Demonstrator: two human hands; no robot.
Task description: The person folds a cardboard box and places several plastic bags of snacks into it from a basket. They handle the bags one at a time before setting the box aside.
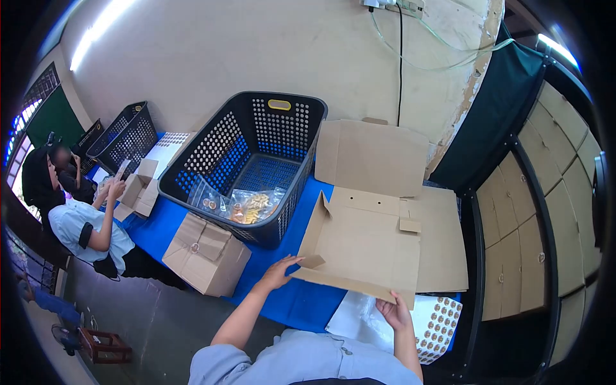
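A partly folded cardboard box (366,240) lies open on the table before me, its back lid standing up against the wall. My left hand (280,273) holds the near left corner, where a small flap bends inward. At the near right edge, my right hand (394,312) grips the raised front panel, fingers partly hidden. Beneath that hand are clear plastic (373,319) and a white sheet of round stickers (439,327). More flat cardboard (443,240) lies under the box on the right.
A large dark basket (282,224) with plastic bags of small items (251,206) stands left of the box. Near it sits a closed carton (208,256) on the blue-covered table (273,311). Shelves of cartons (513,237) rise at right. A co-worker (90,224) works farther left.
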